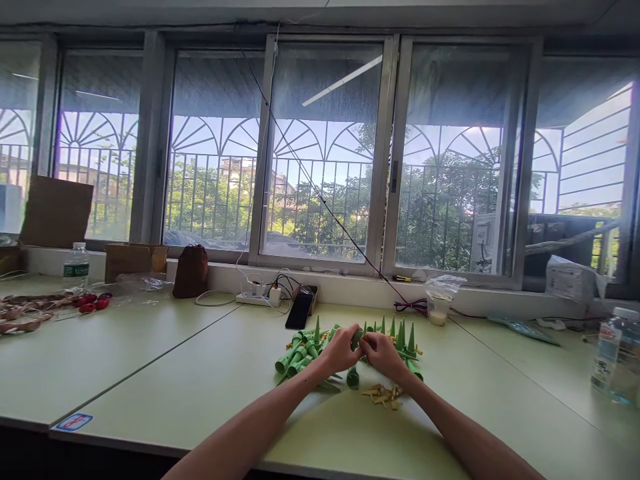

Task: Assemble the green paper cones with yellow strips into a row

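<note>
My left hand (341, 350) is closed around a green cone-shaped piece (357, 339), above the middle of the table. Touching it from the other side is my right hand (383, 355), with thumb and finger pinched together; what they hold, if anything, is hidden. Loose green cones (299, 355) lie in a heap to the left of my hands. Several more green cones (403, 333) stand point up beyond my right hand. One green cone (353, 378) lies just below my hands. Nearer me is a small pile of yellowish pieces (384, 395).
Behind the heap lie a black phone (299, 308) and a white power strip (259, 298) with cables. A plastic cup with a bag (439, 303) stands at the back right. Bottles (618, 357) stand at both sides. A brown pouch (191, 272) sits by the windows.
</note>
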{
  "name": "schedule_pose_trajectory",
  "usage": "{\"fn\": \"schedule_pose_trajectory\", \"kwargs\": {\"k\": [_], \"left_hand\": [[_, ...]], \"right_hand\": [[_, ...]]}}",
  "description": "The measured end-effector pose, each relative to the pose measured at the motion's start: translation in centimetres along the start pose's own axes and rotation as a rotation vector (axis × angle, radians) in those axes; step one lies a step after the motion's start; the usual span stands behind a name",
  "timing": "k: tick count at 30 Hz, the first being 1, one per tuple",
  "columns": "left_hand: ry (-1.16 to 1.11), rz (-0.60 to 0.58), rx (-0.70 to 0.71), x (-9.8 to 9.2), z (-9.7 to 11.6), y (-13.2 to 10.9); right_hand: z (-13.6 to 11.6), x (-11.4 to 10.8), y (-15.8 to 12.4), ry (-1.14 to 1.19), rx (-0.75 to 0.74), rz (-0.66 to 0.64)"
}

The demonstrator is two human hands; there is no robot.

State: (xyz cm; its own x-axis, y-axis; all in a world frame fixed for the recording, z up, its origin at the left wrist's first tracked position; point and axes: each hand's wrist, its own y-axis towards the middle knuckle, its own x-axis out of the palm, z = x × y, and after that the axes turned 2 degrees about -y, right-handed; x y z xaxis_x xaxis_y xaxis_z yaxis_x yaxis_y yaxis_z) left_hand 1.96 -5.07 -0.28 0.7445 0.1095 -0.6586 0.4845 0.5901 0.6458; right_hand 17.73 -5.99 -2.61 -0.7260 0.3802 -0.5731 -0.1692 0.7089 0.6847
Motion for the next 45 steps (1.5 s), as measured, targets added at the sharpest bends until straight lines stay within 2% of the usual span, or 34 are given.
{"fn": "schedule_pose_trajectory", "kwargs": {"k": [45], "left_hand": [[-0.002,-0.012,0.0,-0.01,0.15,-0.01]], "right_hand": [[-0.09,-0.08,0.0,-0.019,-0.018,0.006]]}}
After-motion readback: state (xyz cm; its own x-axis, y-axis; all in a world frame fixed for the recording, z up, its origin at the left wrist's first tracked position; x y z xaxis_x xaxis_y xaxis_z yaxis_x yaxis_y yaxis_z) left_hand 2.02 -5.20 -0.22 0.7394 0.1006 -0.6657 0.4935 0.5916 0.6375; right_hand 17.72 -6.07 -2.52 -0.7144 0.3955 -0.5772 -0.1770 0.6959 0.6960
